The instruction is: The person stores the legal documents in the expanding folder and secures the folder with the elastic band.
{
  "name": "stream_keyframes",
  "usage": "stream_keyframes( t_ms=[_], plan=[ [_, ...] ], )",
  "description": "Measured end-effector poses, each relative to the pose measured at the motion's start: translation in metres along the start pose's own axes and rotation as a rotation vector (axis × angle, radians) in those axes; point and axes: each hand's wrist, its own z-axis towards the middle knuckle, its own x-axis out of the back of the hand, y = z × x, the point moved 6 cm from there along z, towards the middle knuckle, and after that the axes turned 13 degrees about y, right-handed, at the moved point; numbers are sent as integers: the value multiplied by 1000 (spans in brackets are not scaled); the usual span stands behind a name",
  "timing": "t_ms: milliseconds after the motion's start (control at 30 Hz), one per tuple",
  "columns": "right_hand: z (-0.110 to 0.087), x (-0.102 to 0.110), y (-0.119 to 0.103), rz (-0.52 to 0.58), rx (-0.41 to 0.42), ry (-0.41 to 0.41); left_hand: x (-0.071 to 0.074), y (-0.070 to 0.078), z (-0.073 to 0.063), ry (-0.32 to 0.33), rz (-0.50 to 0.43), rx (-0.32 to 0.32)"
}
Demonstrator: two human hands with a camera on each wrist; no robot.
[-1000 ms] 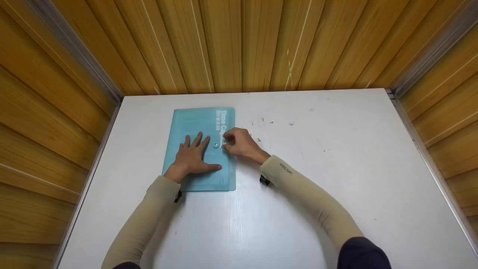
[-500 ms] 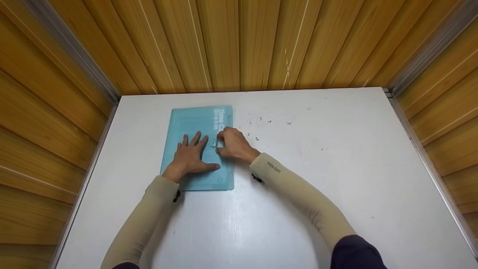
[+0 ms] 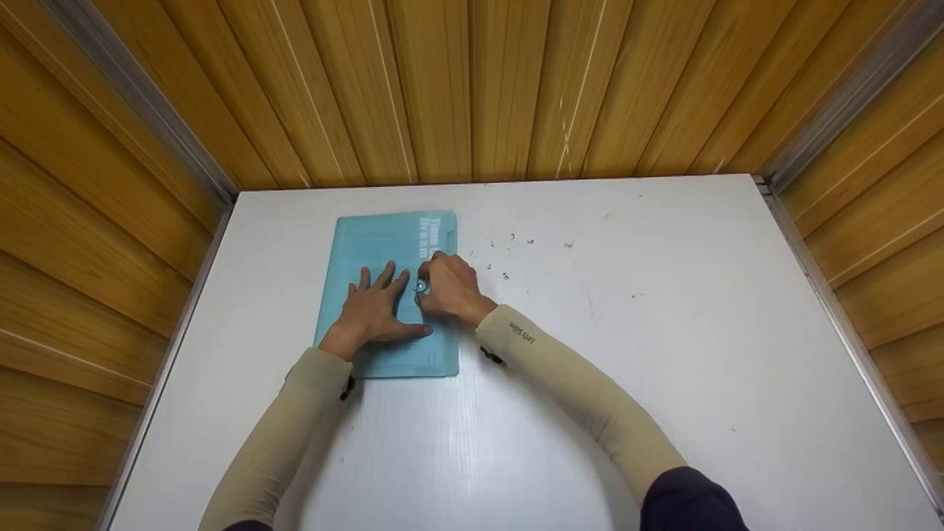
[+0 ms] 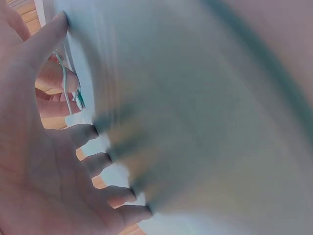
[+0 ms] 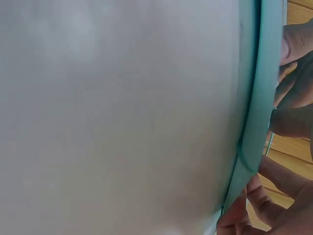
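Observation:
A translucent teal document folder (image 3: 405, 361) with white lettering lies flat on the white table. My left hand (image 3: 372, 310) rests on it, fingers spread and thumb stretched toward the folder's right side. The thumb and fingers of my right hand (image 3: 451, 286) pinch the folder's flap near the middle of the right side. Between those fingertips shows a round snap button (image 3: 421, 286). From the left wrist, a thin green flap edge (image 4: 64, 81) curves up beside the right hand's fingers. In the right wrist view, the folder's near edge (image 5: 266, 83) passes in front of several fingers.
The white table (image 3: 590, 398) carries small dark marks right of the folder. Wood-look panel walls (image 3: 509, 88) stand at the back and both sides.
My right hand has moved left across the folder, bringing its pinching fingertips to either side of the snap button. The left hand stays spread in place.

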Motion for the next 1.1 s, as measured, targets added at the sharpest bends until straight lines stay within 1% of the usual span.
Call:
stream_keyframes(
  t_ms=[367,567,667,800,967,1100],
  plan=[
    [2,-2,-14,-130,38,24,-1,0,-1,-6,-14,9],
    [3,-6,-21,-296,127,-3,0,-1,0,-18,-4,12],
    [2,-8,-25,-383,169,-17,2,-1,0,-15,2,9],
    [2,-10,-29,-462,220,-23,4,-1,-1,2,17,6],
    [2,-13,-28,-494,261,-17,5,0,0,22,22,-8],
    [2,-13,-23,-485,250,-35,3,1,2,19,12,-9]
  ],
)
